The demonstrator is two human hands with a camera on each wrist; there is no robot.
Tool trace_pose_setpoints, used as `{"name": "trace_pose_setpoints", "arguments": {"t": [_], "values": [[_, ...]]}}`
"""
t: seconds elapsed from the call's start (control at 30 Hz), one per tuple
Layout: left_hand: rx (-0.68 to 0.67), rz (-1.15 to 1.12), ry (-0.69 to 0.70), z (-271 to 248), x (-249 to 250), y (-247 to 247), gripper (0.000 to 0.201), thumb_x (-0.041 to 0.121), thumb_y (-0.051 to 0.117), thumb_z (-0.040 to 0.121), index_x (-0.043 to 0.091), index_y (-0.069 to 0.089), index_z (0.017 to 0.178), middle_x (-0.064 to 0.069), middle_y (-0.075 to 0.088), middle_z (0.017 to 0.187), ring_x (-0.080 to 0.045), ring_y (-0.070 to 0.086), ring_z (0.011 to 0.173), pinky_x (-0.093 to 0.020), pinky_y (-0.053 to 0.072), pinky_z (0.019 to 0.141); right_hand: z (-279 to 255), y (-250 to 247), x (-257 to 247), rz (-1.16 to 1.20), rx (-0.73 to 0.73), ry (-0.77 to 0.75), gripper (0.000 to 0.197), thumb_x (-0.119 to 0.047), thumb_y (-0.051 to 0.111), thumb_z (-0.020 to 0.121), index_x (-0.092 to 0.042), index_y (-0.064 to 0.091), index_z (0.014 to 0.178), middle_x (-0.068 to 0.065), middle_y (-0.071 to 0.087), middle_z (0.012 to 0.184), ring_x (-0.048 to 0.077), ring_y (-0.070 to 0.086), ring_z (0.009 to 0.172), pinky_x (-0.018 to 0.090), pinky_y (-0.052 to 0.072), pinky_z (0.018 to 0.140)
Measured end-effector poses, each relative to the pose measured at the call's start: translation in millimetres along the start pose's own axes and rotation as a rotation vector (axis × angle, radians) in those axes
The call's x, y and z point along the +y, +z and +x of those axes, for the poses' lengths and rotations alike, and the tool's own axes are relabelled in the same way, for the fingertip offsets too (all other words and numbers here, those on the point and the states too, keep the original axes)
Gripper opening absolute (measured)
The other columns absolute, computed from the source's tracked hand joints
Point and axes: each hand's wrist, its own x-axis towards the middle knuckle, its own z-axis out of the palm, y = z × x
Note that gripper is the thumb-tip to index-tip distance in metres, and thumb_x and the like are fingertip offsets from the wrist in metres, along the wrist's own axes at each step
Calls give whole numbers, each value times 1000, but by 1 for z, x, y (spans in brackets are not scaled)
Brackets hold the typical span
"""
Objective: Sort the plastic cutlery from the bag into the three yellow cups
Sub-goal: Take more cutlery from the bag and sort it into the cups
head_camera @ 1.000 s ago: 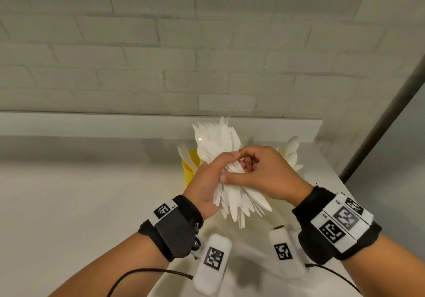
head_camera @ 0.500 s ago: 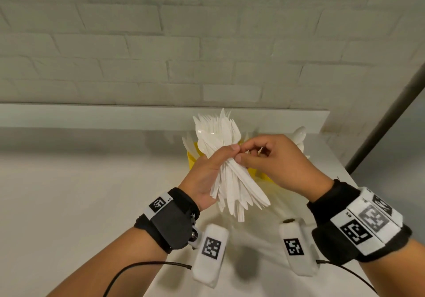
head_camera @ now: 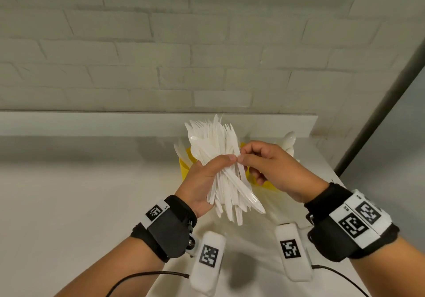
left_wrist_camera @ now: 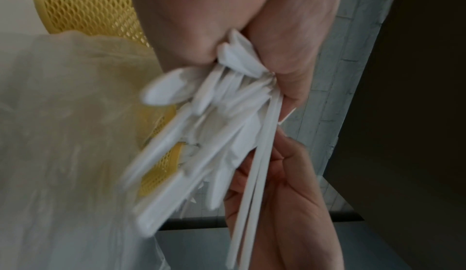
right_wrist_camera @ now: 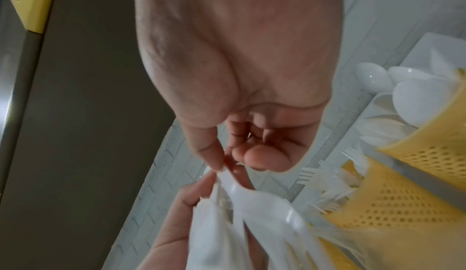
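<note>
My left hand (head_camera: 207,177) grips a fanned bundle of white plastic cutlery (head_camera: 220,158) above the table, heads pointing up and away. My right hand (head_camera: 271,170) pinches one thin white piece (head_camera: 242,170) at the bundle's right side, thumb tip against my left thumb. In the right wrist view the pinch (right_wrist_camera: 224,170) is on a white handle; which kind of piece it is I cannot tell. Yellow mesh cups (head_camera: 184,165) stand behind the hands: one holds spoons (right_wrist_camera: 416,98), another forks (right_wrist_camera: 327,184). The left wrist view shows the bundle (left_wrist_camera: 227,114) blurred.
The translucent plastic bag (left_wrist_camera: 63,134) lies under my hands, in front of a yellow mesh cup (left_wrist_camera: 83,5). The white table (head_camera: 69,204) ends at a low ledge (head_camera: 92,124) below a brick wall. The table's right edge (head_camera: 331,172) is close to the cups.
My right hand has let go of the bundle's middle and now pinches a single piece beside my left thumb. The left hand keeps its grip on the bundle.
</note>
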Motion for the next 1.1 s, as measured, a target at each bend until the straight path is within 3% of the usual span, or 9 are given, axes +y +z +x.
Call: {"name": "trace_pose_setpoints", "arguments": {"t": [0.1,0.2,0.37,0.5,0.6,0.73,0.83,0.93,1.1], "values": [[34,-47,-12,1,0,-3,36,6,68,80,-1,61,115,-21,61,99,-30,66,85,-38,56,73,1,-1,-2,66,49,23,10,-16,57,94,-10,59,85,-1,45,60,11,41,51,24,38,50],[36,-73,-33,0,-2,-4,42,5,69,79,-4,60,119,-24,59,103,-33,63,92,-43,56,83,1,-3,-6,80,48,27,9,-15,56,94,-7,59,90,1,44,60,12,37,47,26,35,47],[27,-62,-12,-1,2,-4,25,7,70,77,1,63,100,-16,63,84,-24,69,77,-34,59,70,-4,-9,-13,110,32,-7,9,-16,54,95,-9,59,91,9,66,63,12,35,34,22,32,37],[22,-52,-2,-1,3,-4,23,3,69,80,1,63,102,-15,65,90,-27,71,90,-35,59,70,-14,-17,-19,261,12,-35,18,-13,47,95,-8,60,82,14,73,76,21,58,49,26,49,45],[9,-60,-5,-2,3,-3,29,5,68,77,0,62,104,-15,66,88,-25,71,87,-36,60,71,-18,-22,-15,233,59,-89,26,-27,66,85,-2,61,81,15,73,81,24,63,57,30,55,51],[9,-62,19,-2,3,-2,22,2,65,82,2,64,104,-9,69,81,-20,72,84,-37,60,71,-18,-21,0,138,88,-97,18,0,64,85,-4,50,96,25,68,85,22,71,66,27,58,60],[14,-50,27,0,4,0,25,5,69,78,3,65,102,-8,70,81,-18,72,81,-36,59,71,-14,-15,13,34,97,-49,18,2,53,93,-10,44,102,13,68,87,10,68,68,18,55,64],[17,-54,31,1,2,3,25,6,68,78,4,67,103,-9,71,85,-19,71,85,-37,59,75,-6,-7,21,46,142,32,15,-1,45,94,-11,47,105,-1,56,74,2,50,57,11,41,52],[62,-19,47,2,3,10,36,9,68,80,-5,64,113,-26,65,107,-35,65,99,-47,53,91,-6,12,21,92,109,5,28,-31,64,88,-9,55,104,-7,61,83,-7,59,66,15,44,63]]}}
